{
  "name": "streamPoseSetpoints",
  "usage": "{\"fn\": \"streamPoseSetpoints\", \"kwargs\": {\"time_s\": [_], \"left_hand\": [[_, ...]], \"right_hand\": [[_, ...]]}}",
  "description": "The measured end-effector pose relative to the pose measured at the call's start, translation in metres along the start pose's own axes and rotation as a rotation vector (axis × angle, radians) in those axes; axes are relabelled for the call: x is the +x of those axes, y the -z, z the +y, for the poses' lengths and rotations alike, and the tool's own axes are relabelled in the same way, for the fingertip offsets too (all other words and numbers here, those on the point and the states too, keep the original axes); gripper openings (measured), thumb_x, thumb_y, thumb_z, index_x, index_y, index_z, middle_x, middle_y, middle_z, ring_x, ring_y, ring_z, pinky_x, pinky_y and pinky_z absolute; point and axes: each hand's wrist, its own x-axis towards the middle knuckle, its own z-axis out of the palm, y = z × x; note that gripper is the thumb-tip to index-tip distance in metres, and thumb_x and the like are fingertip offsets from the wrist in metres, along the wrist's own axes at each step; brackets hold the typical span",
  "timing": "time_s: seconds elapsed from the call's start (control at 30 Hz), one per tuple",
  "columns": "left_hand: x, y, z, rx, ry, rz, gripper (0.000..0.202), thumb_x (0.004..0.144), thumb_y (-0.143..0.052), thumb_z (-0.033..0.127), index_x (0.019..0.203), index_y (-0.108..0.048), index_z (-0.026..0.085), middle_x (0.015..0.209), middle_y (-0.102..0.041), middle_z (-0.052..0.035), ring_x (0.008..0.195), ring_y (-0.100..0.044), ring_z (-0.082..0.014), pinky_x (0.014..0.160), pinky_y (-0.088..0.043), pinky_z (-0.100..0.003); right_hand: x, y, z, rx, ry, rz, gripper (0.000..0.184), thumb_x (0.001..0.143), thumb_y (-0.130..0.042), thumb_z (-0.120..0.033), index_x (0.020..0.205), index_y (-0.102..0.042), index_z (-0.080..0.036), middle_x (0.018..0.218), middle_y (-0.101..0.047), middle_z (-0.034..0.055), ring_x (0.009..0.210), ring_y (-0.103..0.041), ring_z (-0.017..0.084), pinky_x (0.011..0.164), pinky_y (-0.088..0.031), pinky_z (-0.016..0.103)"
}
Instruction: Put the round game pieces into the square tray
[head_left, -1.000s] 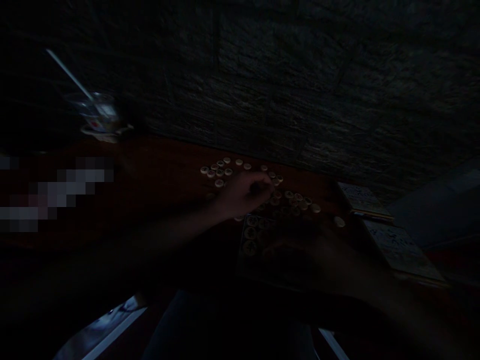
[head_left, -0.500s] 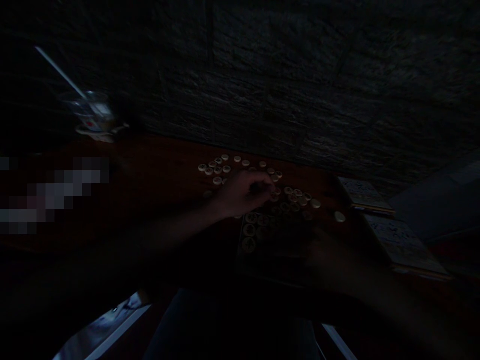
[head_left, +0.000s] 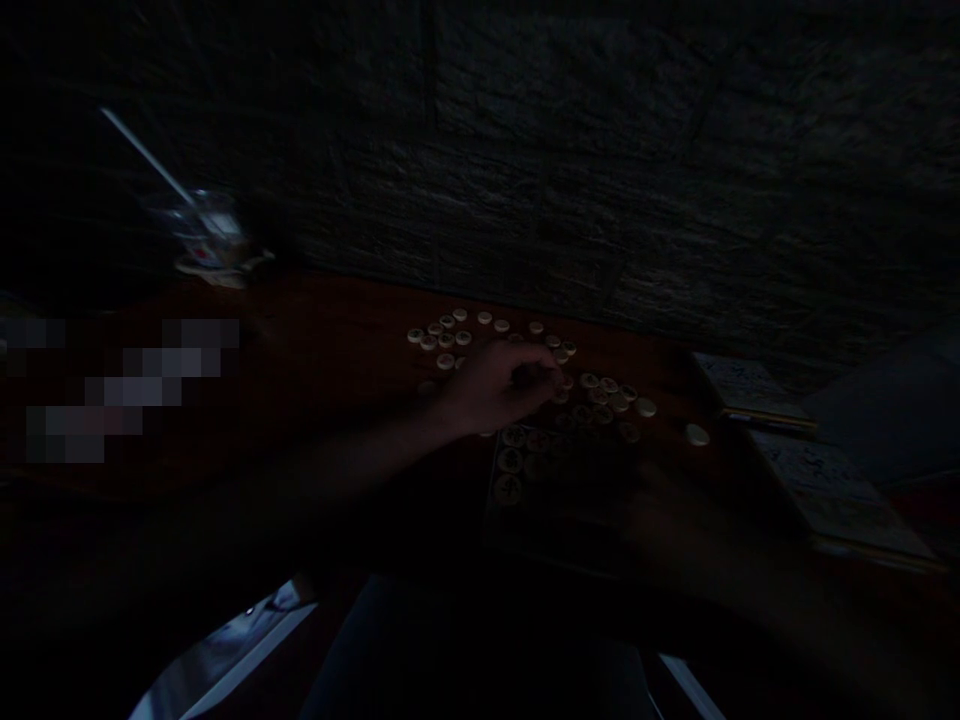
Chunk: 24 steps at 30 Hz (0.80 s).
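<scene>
The person's left hand (head_left: 495, 385) curls among xiangqi pieces (head_left: 598, 396) scattered on the reddish table (head_left: 322, 310), though whether it pinches one cannot be told, while the right hand (head_left: 652, 500), its grip lost in shadow, is near a shallow tray (head_left: 491, 495) holding more pieces (head_left: 511, 460).

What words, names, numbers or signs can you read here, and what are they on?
None reads clearly enough to quote.
Lined-up round pieces: dark character-like signs, too dim to read.
Loose round pieces: some have marks, too small to read.
Upper flat book-like thing: dark markings, too blurred.
Lower flat book-like thing: the same.
Cup: a small red mark, unreadable.
</scene>
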Motion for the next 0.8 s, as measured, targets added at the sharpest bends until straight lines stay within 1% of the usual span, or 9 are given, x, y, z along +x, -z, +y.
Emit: {"fn": "streamPoseSetpoints", "kwargs": {"time_s": [0.23, 0.3, 0.37, 0.43, 0.53, 0.6, 0.63, 0.7, 0.8], "left_hand": [[0.0, 0.002, 0.001, 0.013, -0.006, 0.007, 0.014, 0.09, -0.061, 0.021, 0.085, -0.073, 0.017, 0.079, -0.075, -0.0015, 0.074, -0.068, -0.0139, 0.068, -0.049, -0.026], [0.001, 0.002, -0.001, 0.026, 0.001, 0.014, 0.015, 0.091, -0.06, 0.022, 0.085, -0.074, 0.017, 0.078, -0.075, -0.0016, 0.073, -0.067, -0.014, 0.066, -0.049, -0.026], [0.001, 0.003, -0.004, 0.037, 0.006, 0.038, 0.016, 0.09, -0.059, 0.022, 0.085, -0.074, 0.017, 0.076, -0.074, -0.0013, 0.07, -0.067, -0.0139, 0.063, -0.048, -0.025], [0.002, 0.004, -0.009, 0.04, 0.016, 0.084, 0.016, 0.089, -0.059, 0.02, 0.087, -0.075, 0.018, 0.078, -0.075, -0.0012, 0.072, -0.068, -0.014, 0.063, -0.048, -0.025], [0.005, 0.009, -0.016, 0.044, 0.057, 0.173, 0.015, 0.087, -0.06, 0.02, 0.088, -0.075, 0.018, 0.083, -0.078, -0.0026, 0.073, -0.07, -0.0147, 0.064, -0.05, -0.026], [0.009, 0.014, -0.02, 0.026, 0.092, 0.25, 0.015, 0.086, -0.06, 0.021, 0.089, -0.074, 0.018, 0.08, -0.077, -0.0027, 0.071, -0.069, -0.0147, 0.065, -0.051, -0.026], [0.011, 0.016, -0.022, 0.012, 0.107, 0.288, 0.015, 0.087, -0.059, 0.021, 0.09, -0.074, 0.018, 0.079, -0.076, -0.0025, 0.071, -0.069, -0.0145, 0.066, -0.051, -0.026], [0.016, 0.019, -0.027, -0.037, 0.15, 0.372, 0.016, 0.087, -0.059, 0.02, 0.09, -0.074, 0.019, 0.079, -0.076, -0.002, 0.071, -0.068, -0.0139, 0.067, -0.052, -0.026], [0.027, 0.023, -0.032, -0.203, 0.287, 0.495, 0.013, 0.083, -0.062, 0.019, 0.087, -0.075, 0.02, 0.072, -0.072, 0.0002, 0.067, -0.064, -0.0129, 0.061, -0.049, -0.023]], "right_hand": [[-0.002, 0.001, 0.0, 0.054, -0.008, 0.042, 0.032, 0.086, -0.07, -0.01, 0.109, -0.081, -0.029, 0.097, -0.083, 0.0015, 0.083, -0.078, 0.02, 0.075, -0.058, 0.029], [-0.003, 0.003, 0.004, 0.134, -0.013, 0.11, 0.024, 0.088, -0.069, -0.015, 0.104, -0.082, -0.029, 0.092, -0.083, 0.0001, 0.078, -0.077, 0.017, 0.072, -0.058, 0.027], [-0.003, 0.005, 0.013, 0.197, -0.042, 0.235, 0.017, 0.09, -0.068, -0.021, 0.096, -0.082, -0.027, 0.083, -0.082, -0.0008, 0.068, -0.075, 0.015, 0.065, -0.056, 0.025], [-0.002, 0.005, 0.027, 0.215, -0.126, 0.41, 0.013, 0.089, -0.069, -0.023, 0.089, -0.082, -0.024, 0.077, -0.08, 0.0002, 0.06, -0.072, 0.015, 0.057, -0.053, 0.024], [-0.002, 0.002, 0.054, 0.234, -0.387, 0.634, 0.017, 0.09, -0.066, -0.026, 0.091, -0.082, -0.02, 0.082, -0.081, 0.0032, 0.066, -0.074, 0.018, 0.059, -0.055, 0.026], [-0.003, -0.001, 0.071, 0.242, -0.53, 0.703, 0.022, 0.091, -0.064, -0.03, 0.095, -0.082, -0.019, 0.079, -0.08, 0.0043, 0.065, -0.073, 0.019, 0.059, -0.054, 0.027], [-0.004, -0.003, 0.079, 0.248, -0.576, 0.726, 0.024, 0.091, -0.063, -0.031, 0.097, -0.081, -0.018, 0.08, -0.08, 0.0051, 0.066, -0.074, 0.019, 0.06, -0.055, 0.028], [-0.006, -0.007, 0.09, 0.262, -0.641, 0.697, 0.028, 0.09, -0.062, -0.03, 0.106, -0.08, -0.017, 0.089, -0.081, 0.0064, 0.074, -0.076, 0.02, 0.066, -0.057, 0.029], [-0.006, -0.01, 0.099, 0.255, -0.669, 0.66, 0.032, 0.089, -0.06, -0.027, 0.112, -0.079, -0.015, 0.099, -0.082, 0.0091, 0.084, -0.077, 0.022, 0.074, -0.06, 0.032]]}}
